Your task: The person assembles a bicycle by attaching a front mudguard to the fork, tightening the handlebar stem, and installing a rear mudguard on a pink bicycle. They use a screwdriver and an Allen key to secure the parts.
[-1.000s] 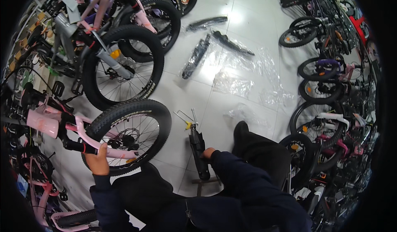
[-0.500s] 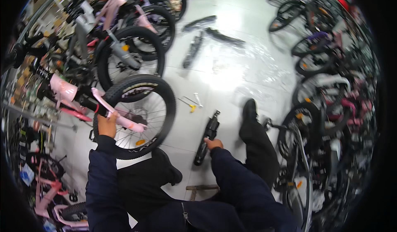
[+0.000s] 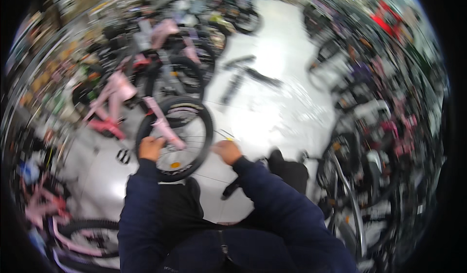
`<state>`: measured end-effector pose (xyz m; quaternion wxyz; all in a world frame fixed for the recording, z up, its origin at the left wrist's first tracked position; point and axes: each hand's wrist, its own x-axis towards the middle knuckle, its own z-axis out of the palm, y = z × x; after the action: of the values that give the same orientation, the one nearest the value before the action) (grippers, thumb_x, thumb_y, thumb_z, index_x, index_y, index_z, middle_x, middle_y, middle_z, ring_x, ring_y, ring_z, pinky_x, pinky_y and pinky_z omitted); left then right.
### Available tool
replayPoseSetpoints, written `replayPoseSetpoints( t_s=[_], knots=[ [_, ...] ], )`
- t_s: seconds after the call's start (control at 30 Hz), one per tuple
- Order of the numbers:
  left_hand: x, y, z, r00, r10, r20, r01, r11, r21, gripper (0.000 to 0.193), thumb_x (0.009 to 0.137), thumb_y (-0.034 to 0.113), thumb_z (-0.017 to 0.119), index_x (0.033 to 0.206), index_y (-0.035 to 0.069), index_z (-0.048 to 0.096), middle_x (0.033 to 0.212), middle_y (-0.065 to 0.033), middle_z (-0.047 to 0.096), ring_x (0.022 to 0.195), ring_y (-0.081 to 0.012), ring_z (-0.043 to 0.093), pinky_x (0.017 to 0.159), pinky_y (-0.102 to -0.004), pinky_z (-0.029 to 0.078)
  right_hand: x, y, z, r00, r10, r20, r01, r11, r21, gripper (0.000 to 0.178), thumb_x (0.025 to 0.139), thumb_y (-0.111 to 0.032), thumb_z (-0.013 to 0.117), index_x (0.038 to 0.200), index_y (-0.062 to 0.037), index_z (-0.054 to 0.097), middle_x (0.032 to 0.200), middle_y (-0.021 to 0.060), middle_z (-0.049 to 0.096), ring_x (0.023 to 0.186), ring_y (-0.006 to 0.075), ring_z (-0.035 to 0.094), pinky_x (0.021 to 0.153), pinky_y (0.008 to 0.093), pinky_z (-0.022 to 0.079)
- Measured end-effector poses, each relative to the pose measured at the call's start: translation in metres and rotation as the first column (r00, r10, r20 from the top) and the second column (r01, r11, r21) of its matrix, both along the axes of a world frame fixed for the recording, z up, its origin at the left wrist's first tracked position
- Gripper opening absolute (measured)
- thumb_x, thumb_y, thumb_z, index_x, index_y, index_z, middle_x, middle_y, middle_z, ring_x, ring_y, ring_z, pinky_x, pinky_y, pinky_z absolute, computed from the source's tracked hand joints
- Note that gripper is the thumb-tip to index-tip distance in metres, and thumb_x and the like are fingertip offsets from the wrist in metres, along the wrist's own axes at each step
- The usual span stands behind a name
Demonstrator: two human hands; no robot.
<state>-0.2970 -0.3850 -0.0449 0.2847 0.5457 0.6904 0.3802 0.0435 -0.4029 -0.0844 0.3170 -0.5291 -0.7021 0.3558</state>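
A bicycle front wheel with a thick black tyre stands before me, the pink fork running down to its hub. At the tyre's lower left edge, my left hand is closed on the wheel. My right hand hovers by the tyre's right side, blurred by motion, its fingers toward the wheel; whether they touch is unclear. Under my right forearm a black, tube-shaped object lies on the floor, mostly hidden. Just beyond the right hand shows a small tool with a yellow part.
Rows of bicycles crowd both sides, with a curved metal bar close on the right. A pink bicycle frame stands left of the wheel. Farther ahead, dark strips and clear plastic wrapping lie on the pale floor.
My right hand has let go of the black tube-shaped object and moved up and left to the wheel. My left hand has shifted from the fork to the tyre's edge. The view has swung.
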Motion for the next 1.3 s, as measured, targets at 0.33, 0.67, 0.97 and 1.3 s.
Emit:
replayPoseSetpoints(
  t_s=[0.33,0.67,0.97,1.3],
  knots=[
    [0.000,0.030,0.002,0.810,0.366,0.458,-0.485,0.857,0.173,0.025,0.087,0.013,0.072,0.102,-0.004,0.061,0.082,-0.0099,0.070,0.068,-0.0144,0.064,0.062,-0.0282,0.051,-0.045,0.029,0.273,0.996,-0.023,0.084,-0.026,0.844,0.536,0.034,0.085,-0.019,0.075,0.113,-0.0001,0.069,0.096,0.0135,0.073,0.073,0.0206,0.066,0.071,0.0323,0.053],
    [-0.044,0.050,0.019,0.370,0.281,0.886,-0.485,0.871,-0.075,0.018,0.092,0.014,0.064,0.104,0.001,0.064,0.091,-0.0060,0.069,0.074,-0.0139,0.065,0.065,-0.0266,0.055,-0.194,0.104,0.431,0.984,0.022,0.177,-0.152,0.623,0.767,0.039,0.090,-0.030,0.071,0.119,-0.0043,0.066,0.095,0.0185,0.073,0.085,0.0284,0.072,0.077,0.0360,0.055],
    [-0.094,0.072,0.024,0.042,0.032,0.999,-0.667,0.745,0.004,0.020,0.096,0.020,0.064,0.105,0.003,0.059,0.097,-0.0089,0.065,0.084,-0.0210,0.067,0.078,-0.0344,0.057,-0.176,0.017,0.406,0.998,0.055,0.011,-0.041,0.574,0.818,0.026,0.095,-0.012,0.065,0.119,-0.0027,0.066,0.099,0.0080,0.068,0.070,0.0087,0.058,0.060,0.0209,0.044],
    [-0.137,0.094,0.044,0.097,-0.264,0.960,-0.617,0.741,0.266,0.017,0.098,0.018,0.062,0.108,0.004,0.056,0.095,-0.0074,0.064,0.088,-0.0209,0.066,0.079,-0.0367,0.054,-0.111,-0.055,0.361,0.995,-0.080,0.061,-0.012,0.514,0.858,0.039,0.096,-0.008,0.061,0.132,0.0047,0.057,0.122,0.0120,0.060,0.071,0.0081,0.051,0.062,0.0202,0.041]
  ],
)
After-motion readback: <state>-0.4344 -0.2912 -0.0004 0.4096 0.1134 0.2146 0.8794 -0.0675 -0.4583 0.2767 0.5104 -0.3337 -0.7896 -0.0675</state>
